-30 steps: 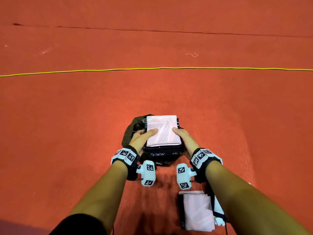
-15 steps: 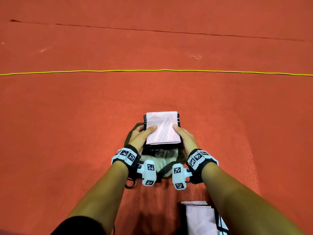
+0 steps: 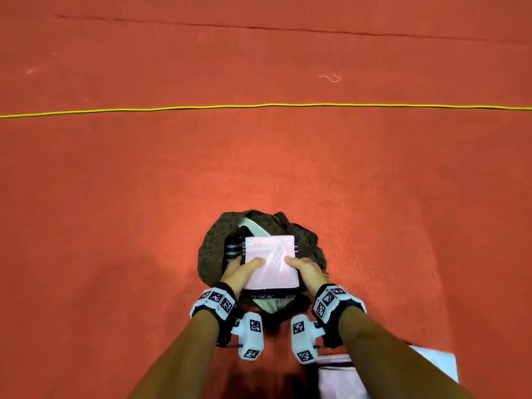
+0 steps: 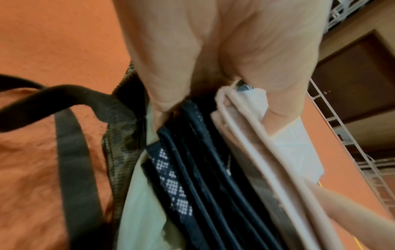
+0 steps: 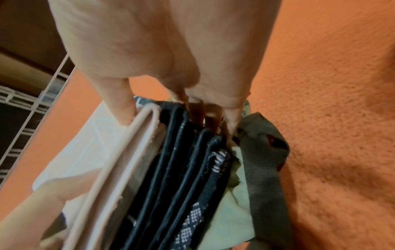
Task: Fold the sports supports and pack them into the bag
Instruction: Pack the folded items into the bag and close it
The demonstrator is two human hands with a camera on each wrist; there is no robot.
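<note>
A stack of folded sports supports (image 3: 270,262), pink on top and black beneath, hangs over the mouth of a dark olive bag (image 3: 214,249) on the red floor. My left hand (image 3: 240,272) grips the stack's left side, thumb on the pink top, fingers underneath. My right hand (image 3: 306,272) grips the right side the same way. In the left wrist view the black folded layers (image 4: 192,169) and pink layers (image 4: 252,152) show edge-on next to the bag's strap (image 4: 72,152). The right wrist view shows the same stack (image 5: 171,169) over the bag's pale lining (image 5: 235,203).
More pink and white folded supports (image 3: 339,378) lie on the floor near my right forearm. A thin yellow cord (image 3: 259,105) runs across the red floor farther out, beside a small scrap of thread (image 3: 331,78).
The stack has come down toward the bag's mouth, both hands still holding it. The bag's dark fabric now shows around the stack's far and left sides.
</note>
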